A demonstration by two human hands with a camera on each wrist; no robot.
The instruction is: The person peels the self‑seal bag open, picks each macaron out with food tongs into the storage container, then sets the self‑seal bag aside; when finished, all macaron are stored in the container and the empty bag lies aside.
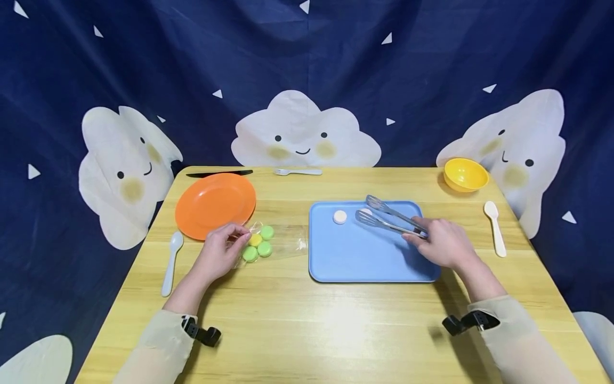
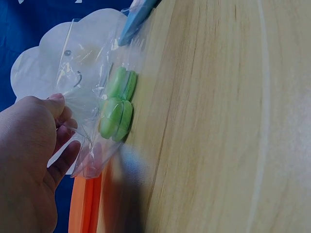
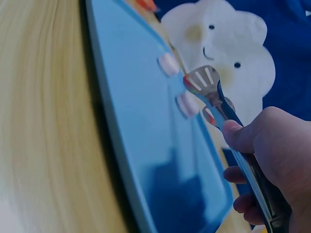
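My left hand [image 1: 221, 250] pinches the edge of a clear plastic bag [image 1: 290, 240] lying on the table. Inside the bag are green macarons [image 1: 264, 248] and a yellow macaron [image 1: 256, 240]; two green ones show in the left wrist view. My right hand [image 1: 445, 242] grips metal tongs [image 1: 392, 223] above the blue tray [image 1: 355, 264], their two slotted ends spread apart. Two pale pinkish macarons sit near the tray's far side: one macaron [image 1: 339, 217] lies to the left of the tongs, and the other macaron [image 3: 187, 104] is partly covered by them in the head view.
An orange plate [image 1: 216, 205] stands behind my left hand, with a black knife [image 1: 201, 174] beyond it and a pale spoon [image 1: 172, 264] to its left. A white fork [image 1: 297, 172] lies at the far edge. At the right are a yellow bowl [image 1: 465, 175] and a white spoon [image 1: 495, 229].
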